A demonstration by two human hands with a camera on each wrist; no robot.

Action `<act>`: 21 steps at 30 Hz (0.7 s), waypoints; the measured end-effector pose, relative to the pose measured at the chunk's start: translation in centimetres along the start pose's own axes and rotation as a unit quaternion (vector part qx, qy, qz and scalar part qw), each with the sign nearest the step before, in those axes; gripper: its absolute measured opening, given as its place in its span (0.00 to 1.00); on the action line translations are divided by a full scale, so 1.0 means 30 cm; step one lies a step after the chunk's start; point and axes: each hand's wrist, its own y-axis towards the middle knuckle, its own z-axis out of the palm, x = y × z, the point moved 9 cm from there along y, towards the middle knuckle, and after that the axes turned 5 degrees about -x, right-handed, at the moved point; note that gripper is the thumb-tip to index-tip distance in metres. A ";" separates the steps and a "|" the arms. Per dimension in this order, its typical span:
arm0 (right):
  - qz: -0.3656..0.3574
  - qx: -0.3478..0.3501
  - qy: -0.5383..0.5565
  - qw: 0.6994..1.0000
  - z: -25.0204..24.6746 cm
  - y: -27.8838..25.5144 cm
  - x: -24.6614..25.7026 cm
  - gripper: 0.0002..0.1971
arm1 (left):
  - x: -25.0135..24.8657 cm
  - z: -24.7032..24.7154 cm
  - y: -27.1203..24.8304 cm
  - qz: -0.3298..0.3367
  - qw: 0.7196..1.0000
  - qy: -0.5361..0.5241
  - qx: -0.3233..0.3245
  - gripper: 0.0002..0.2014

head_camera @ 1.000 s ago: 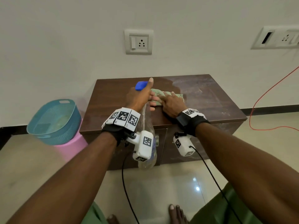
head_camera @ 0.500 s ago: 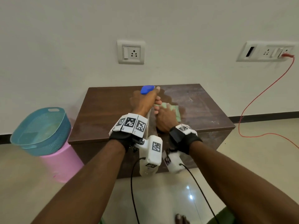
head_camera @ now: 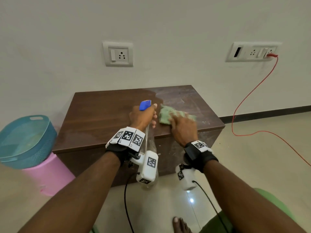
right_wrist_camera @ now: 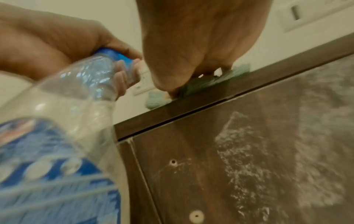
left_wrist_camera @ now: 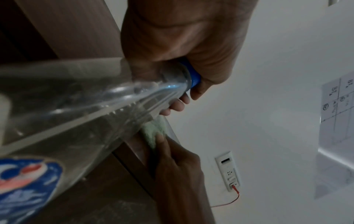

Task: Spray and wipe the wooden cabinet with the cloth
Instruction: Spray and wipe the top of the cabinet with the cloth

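The dark wooden cabinet (head_camera: 101, 115) stands against the wall, its top streaked with wet patches on the right. My left hand (head_camera: 143, 116) grips the neck of a clear spray bottle (head_camera: 150, 142) with a blue nozzle (head_camera: 145, 105); the bottle hangs tilted over the front edge. My right hand (head_camera: 182, 128) presses a green cloth (head_camera: 165, 115) onto the top near the front edge, just right of the bottle. In the left wrist view the bottle (left_wrist_camera: 95, 98) fills the left, with the cloth (left_wrist_camera: 155, 128) beyond. The right wrist view shows the cloth (right_wrist_camera: 210, 81) under my palm and the cabinet's smeared front (right_wrist_camera: 249, 151).
A teal basket (head_camera: 25, 140) sits on a pink stool (head_camera: 48, 174) left of the cabinet. A red cable (head_camera: 244, 106) runs from the right wall socket (head_camera: 252, 52) down to the floor. Another socket (head_camera: 117, 54) is above the cabinet. My bare foot (head_camera: 180, 224) is on the tiles.
My right hand slid the cloth toward the bottle, then out to the right along the front of the top. The left hand keeps holding the bottle in about the same place.
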 end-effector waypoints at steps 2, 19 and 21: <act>0.079 0.020 -0.032 0.996 0.013 -0.040 -0.002 0.23 | -0.004 0.007 -0.018 0.006 1.000 0.008 -0.004 0.14; -0.075 0.175 0.006 0.982 0.041 0.169 -0.019 0.23 | -0.225 0.102 -0.004 0.046 0.999 -0.021 0.013 0.23; -0.010 0.166 -0.063 0.984 0.043 0.264 -0.120 0.26 | -0.361 0.075 0.019 0.086 0.996 -0.036 -0.005 0.21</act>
